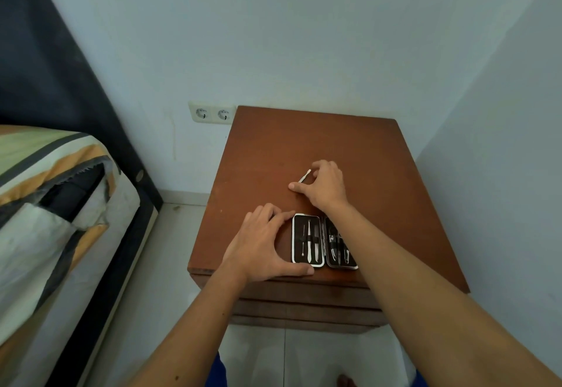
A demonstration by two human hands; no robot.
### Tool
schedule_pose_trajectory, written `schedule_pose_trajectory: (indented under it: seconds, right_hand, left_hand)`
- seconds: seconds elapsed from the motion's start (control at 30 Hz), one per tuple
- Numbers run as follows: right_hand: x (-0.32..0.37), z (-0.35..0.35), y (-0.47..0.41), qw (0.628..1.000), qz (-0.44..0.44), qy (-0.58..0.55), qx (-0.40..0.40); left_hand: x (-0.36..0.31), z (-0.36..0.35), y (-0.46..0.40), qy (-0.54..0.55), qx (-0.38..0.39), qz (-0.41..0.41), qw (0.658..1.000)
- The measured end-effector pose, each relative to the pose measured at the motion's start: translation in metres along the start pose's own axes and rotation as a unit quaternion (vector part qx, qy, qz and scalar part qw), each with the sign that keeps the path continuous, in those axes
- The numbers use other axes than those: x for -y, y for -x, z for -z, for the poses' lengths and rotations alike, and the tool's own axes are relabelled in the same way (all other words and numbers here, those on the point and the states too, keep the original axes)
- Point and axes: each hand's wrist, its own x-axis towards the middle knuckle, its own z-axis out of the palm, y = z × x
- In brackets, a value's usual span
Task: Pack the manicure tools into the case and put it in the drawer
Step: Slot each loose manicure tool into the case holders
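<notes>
A small black manicure case (pixel 316 242) lies open near the front edge of a brown wooden nightstand (pixel 273 149), with several metal tools strapped in both halves. My left hand (pixel 261 243) rests flat beside the case's left half, thumb and forefinger touching its edge. Beyond the case, my right hand (pixel 324 187) pinches a thin silver tool (pixel 304 176) that lies on the wood; part of the tool is hidden under the fingers. My right forearm crosses over the case's right half.
Drawer fronts (pixel 304 304) show below the nightstand's front edge, shut. A bed (pixel 54 204) with a striped cover stands to the left, with a floor gap between. A double wall socket (pixel 211 113) sits behind the nightstand. A wall runs close on the right.
</notes>
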Motion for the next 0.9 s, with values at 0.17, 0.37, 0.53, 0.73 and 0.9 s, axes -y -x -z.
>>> schedule_pose_trajectory:
  seconds: [0.17, 0.37, 0.53, 0.73, 0.9]
  right_hand:
    - [-0.003, 0.004, 0.005, 0.997, 0.015, -0.072, 0.007]
    - [-0.015, 0.034, 0.035, 0.983, 0.071, -0.169, 0.035]
    - [-0.03, 0.038, 0.07, 0.972, 0.119, -0.161, 0.122]
    - [-0.032, 0.029, 0.076, 0.975, 0.158, -0.122, 0.095]
    - [-0.034, 0.025, 0.073, 0.98, 0.176, -0.078, 0.058]
  left_hand:
    - [0.0, -0.001, 0.0, 0.001, -0.002, -0.002, 1.0]
    - [0.001, -0.001, 0.0, 0.008, -0.003, -0.004, 1.0]
    - [0.0, -0.002, 0.0, 0.012, -0.01, -0.005, 1.0]
    - [0.0, -0.002, 0.0, 0.012, -0.006, -0.001, 1.0]
    - [-0.001, -0.001, 0.0, 0.015, -0.004, 0.002, 1.0]
